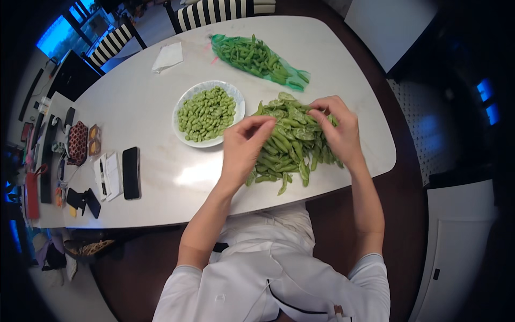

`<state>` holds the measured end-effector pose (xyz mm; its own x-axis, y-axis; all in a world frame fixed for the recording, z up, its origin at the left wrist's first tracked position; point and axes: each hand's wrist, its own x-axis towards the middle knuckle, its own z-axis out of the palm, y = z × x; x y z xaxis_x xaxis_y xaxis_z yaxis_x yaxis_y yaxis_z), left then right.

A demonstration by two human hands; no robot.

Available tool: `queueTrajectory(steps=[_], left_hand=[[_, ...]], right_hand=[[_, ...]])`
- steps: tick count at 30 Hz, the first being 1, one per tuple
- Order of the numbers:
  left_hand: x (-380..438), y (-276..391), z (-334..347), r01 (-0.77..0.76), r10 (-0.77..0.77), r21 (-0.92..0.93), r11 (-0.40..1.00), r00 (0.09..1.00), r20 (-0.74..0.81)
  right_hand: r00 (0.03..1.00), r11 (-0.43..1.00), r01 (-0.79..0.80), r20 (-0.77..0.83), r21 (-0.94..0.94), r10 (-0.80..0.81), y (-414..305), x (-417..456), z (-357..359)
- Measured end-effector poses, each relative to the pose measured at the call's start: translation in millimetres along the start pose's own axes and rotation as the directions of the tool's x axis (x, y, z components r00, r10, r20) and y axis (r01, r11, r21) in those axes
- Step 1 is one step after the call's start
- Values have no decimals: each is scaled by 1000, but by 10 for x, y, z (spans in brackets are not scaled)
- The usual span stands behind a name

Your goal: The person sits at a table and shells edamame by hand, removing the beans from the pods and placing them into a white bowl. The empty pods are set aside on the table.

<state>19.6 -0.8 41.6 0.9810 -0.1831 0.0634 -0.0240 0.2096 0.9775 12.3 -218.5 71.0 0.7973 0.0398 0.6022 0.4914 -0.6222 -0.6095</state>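
Note:
A heap of green soybean pods [281, 155] lies on the white table in front of me, with some flattened, split-looking pods [297, 116] on top. Over the heap's left side is my left hand [247, 143], its thumb and forefinger meeting at the tips; I see nothing between them. My right hand [338, 126] is at the heap's upper right, thumb and forefinger close together beside the split pods. Whether it pinches one is unclear. Left of the heap, a white plate with a bluish rim [177, 124] holds many shelled green beans [207, 114]. My left knuckles are near its right edge.
Behind the heap lies a green mesh bag [259, 60] full of pods. A white tissue [168, 57] is at the far left. A black phone [131, 173], papers with a pen [108, 177] and a patterned pouch [77, 143] lie left. Striped chairs [211, 15] stand behind the table.

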Motion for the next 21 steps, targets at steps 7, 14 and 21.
queueTrajectory(steps=[7, 14, 21], left_hand=[[-195, -174, 120, 267, -248, -395, 879, 964, 98], [-250, -210, 78, 284, -279, -442, 851, 957, 80], [-279, -214, 58, 343, -319, -437, 831, 939, 129]], right_hand=[[977, 941, 209, 9, -266, -214, -355, -451, 289], [982, 958, 171, -41, -231, -185, -328, -609, 492], [976, 954, 157, -105, -254, -188, -338, -657, 511]])
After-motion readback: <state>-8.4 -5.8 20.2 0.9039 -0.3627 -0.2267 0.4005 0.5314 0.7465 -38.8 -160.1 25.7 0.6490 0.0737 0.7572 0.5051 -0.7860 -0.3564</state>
